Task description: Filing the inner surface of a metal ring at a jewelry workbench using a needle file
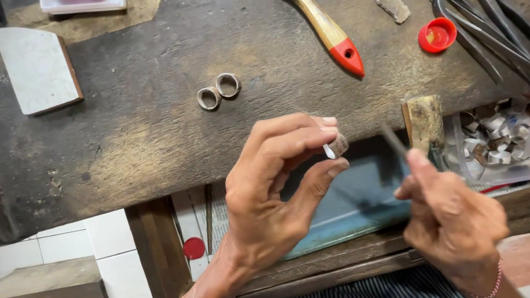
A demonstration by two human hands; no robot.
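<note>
L hand (278, 189) pinches small metal ring (337, 145); R hand (450, 222) holds thin tool (392, 139) nr wooden peg (424, 122).

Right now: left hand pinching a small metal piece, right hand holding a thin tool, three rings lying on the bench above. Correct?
Not quite: the head view shows two rings on the bench, not three. The rest stands: the left hand pinches a small metal piece, and the right hand holds a thin tool.

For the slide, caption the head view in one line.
Left hand pinches a small metal ring; right hand holds a thin tool above a worn wooden bench.
</note>
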